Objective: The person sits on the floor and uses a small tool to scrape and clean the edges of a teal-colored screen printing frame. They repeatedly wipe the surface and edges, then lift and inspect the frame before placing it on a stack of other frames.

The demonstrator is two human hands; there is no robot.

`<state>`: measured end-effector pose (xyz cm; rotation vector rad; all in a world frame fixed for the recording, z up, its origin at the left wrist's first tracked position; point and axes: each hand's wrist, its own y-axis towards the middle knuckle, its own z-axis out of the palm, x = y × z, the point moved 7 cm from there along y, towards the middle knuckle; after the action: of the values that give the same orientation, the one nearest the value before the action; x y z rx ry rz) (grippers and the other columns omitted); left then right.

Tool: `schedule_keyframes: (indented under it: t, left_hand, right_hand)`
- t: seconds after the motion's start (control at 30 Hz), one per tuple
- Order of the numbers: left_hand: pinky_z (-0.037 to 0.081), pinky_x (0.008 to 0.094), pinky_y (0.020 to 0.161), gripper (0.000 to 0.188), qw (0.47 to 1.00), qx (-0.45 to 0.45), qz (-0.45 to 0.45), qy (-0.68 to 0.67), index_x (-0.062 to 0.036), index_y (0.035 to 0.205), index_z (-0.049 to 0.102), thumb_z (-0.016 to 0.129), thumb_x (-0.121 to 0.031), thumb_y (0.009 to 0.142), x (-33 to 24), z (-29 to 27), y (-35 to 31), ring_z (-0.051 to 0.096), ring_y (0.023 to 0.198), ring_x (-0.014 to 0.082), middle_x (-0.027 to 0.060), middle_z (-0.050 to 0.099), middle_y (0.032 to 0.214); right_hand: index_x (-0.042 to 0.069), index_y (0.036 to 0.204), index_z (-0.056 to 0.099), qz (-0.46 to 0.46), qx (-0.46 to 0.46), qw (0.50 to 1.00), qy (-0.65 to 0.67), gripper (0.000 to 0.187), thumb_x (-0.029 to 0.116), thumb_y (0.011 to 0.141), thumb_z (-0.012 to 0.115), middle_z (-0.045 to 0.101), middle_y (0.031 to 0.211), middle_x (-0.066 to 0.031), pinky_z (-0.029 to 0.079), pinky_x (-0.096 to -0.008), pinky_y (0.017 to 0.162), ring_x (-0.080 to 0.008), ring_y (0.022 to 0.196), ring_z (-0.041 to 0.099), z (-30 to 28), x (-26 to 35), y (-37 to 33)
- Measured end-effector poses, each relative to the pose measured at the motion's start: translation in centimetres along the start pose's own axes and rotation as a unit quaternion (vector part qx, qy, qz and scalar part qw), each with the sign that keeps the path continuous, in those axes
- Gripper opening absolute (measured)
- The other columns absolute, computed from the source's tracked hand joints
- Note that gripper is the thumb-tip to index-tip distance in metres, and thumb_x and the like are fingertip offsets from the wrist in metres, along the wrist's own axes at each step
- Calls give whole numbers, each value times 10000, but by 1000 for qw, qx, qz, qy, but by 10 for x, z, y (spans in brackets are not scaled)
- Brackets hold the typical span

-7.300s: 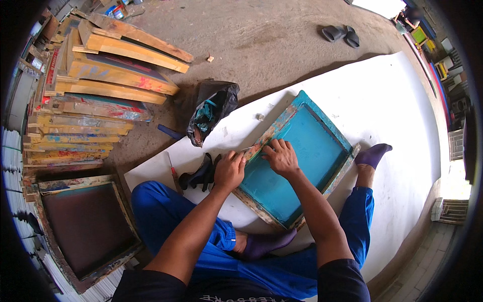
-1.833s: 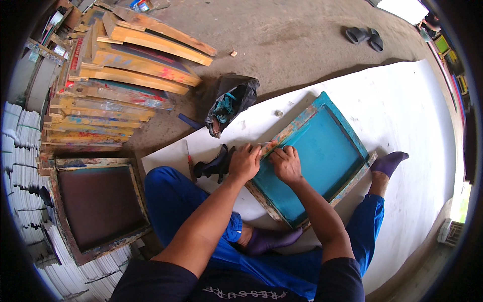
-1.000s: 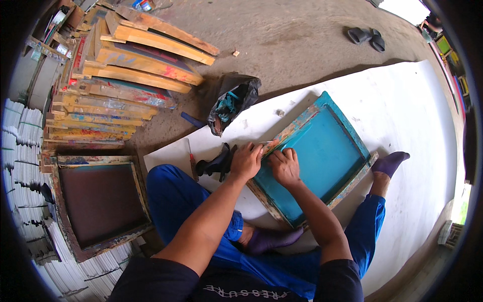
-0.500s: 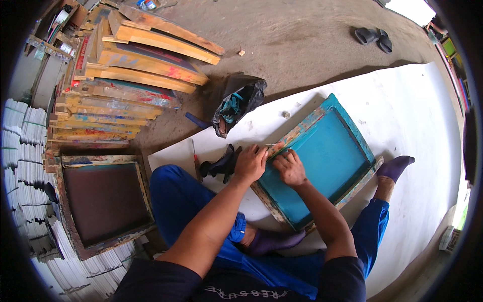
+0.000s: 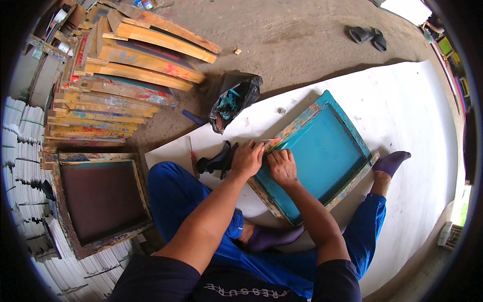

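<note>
A wooden screen-printing frame (image 5: pixel 347 117) with teal mesh (image 5: pixel 318 157) lies tilted across the white sheet between my legs. At its left rail, my left hand (image 5: pixel 247 161) is closed, with a thin, light-coloured sliver showing by the fingertips; its kind is too small to tell. My right hand (image 5: pixel 283 167) is curled just inside that rail, over the mesh, its fingers bent together. Whatever it pinches is hidden under the fingers. Beside my left hand lies a black object (image 5: pixel 216 158), with a red-handled screwdriver-like tool (image 5: pixel 193 158) further left.
Beyond the white sheet (image 5: pixel 402 116) sits an open black plastic bag (image 5: pixel 246 93) holding teal scraps. Several stacked wooden frames (image 5: pixel 151 45) stand at the far left. A brown-meshed frame (image 5: pixel 103 201) rests on paper stacks (image 5: pixel 27 166). Dark sandals (image 5: pixel 367 37) lie on the floor.
The whole view has shifted slightly. My right hand has slid a little nearer to me along the rail; the left hand stays at about the same spot on it.
</note>
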<state>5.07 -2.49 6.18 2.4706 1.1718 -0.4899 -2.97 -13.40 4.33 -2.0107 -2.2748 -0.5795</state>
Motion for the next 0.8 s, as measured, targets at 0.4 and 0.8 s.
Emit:
schedule_keyframes:
  t: [0.4,0.8]
  left_hand:
    - [527,534,767,241,1000,1,-5,3,-64,1164,684,590,-242,1031,3,2,-1,651,900,427,180,652,988]
    - [524,516,783,242,1000,9,-14,-5,-95,1170,687,568,-271,1053,8,11,-3,650,915,385,152,648,1001]
  right_hand:
    - [86,1075,721,-146,-61,987,26,252,171,859,624,681,1181,-89,482,-473,1049,-287,1075,602,-6,-8,-8]
    - [134,956,678,-21,-35,999,15,123,141,842,630,640,1025,-25,470,-444,968,-270,981,567,-8,15,-3]
